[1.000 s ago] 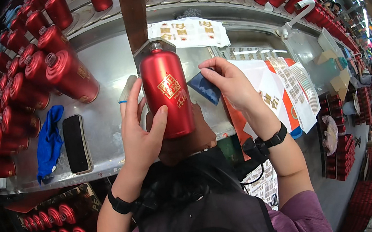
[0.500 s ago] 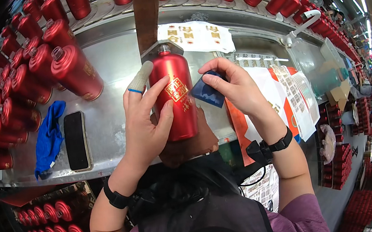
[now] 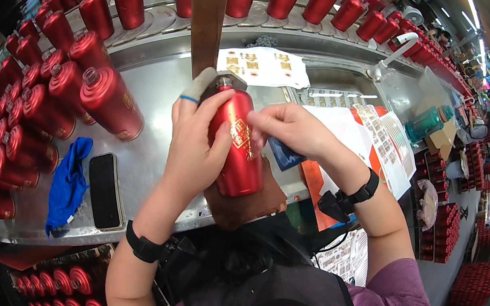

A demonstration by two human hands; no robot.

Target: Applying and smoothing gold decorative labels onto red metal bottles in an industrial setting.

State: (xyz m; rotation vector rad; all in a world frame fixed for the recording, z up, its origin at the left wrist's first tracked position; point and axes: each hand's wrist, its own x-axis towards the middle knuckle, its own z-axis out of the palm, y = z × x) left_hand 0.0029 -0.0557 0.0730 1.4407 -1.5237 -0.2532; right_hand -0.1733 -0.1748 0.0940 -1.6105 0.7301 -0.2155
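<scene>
A red metallic bottle (image 3: 240, 175) with a gold decal lies on a brown rest at the table's front edge, its clear neck pointing away from me. Curled around its left side and shoulder is my left hand (image 3: 189, 139), with a pale cover and a blue band on one finger. My right hand (image 3: 301, 130) is closed, its fingertips at the bottle's right side beside the decal. From under that hand a dark blue flat piece (image 3: 284, 153) sticks out; the palm hides the rest of it.
Many red bottles (image 3: 111, 102) stand at left, with others on a conveyor (image 3: 166, 24) behind. A blue cloth (image 3: 70, 185) and a phone (image 3: 104, 190) lie left of me. Decal sheets (image 3: 261, 67) lie behind the bottle; papers (image 3: 389, 140) and a white tap (image 3: 392, 50) are at right.
My left hand has slid up toward the bottle's shoulder and closed around it. My right hand has moved left, bringing its fingertips to the bottle. The view has shifted slightly.
</scene>
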